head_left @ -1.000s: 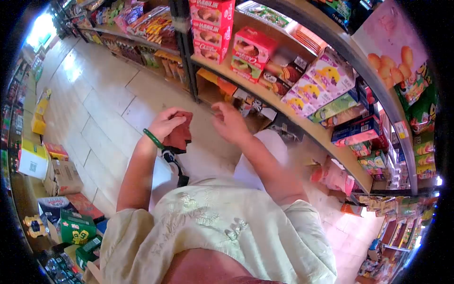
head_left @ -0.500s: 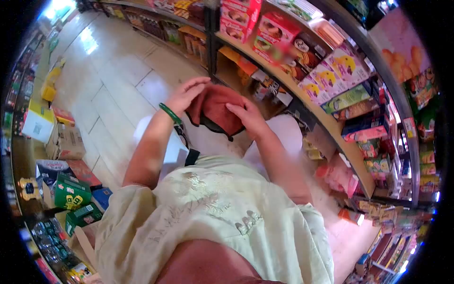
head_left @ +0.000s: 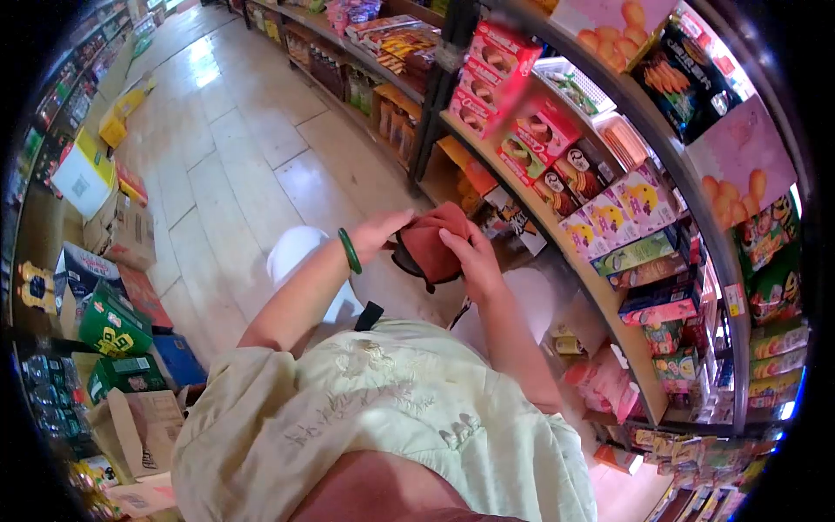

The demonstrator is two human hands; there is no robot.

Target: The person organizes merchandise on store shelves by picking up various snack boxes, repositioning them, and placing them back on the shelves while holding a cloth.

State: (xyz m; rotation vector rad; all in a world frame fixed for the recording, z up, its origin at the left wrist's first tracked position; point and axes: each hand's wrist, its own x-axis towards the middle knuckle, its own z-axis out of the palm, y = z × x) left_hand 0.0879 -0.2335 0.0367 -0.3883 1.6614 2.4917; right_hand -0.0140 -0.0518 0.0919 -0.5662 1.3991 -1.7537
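Note:
A folded reddish-brown cloth [head_left: 432, 245] with a dark trim along its lower edge is held up in front of my body, over my lap. My right hand [head_left: 472, 258] grips its right side, thumb laid on the front and the other fingers behind it. At the cloth's left edge is my left hand [head_left: 384, 233], its fingers stretched out and close together; whether it touches the fabric I cannot tell. A green bangle [head_left: 350, 251] circles my left wrist.
Shelves [head_left: 513, 161] with boxed snacks curve along the right side. On the left stand cardboard boxes [head_left: 130, 233], a green carton [head_left: 122, 324] and an open brown carton [head_left: 143, 431]. A tiled floor [head_left: 235, 165] runs ahead between the shelves. A pink bag [head_left: 603, 383] lies low at right.
The view has shifted, so the shelves and floor appear lower. The cloth looks more bunched and narrower, and my hands are closer together. My right hand still holds it.

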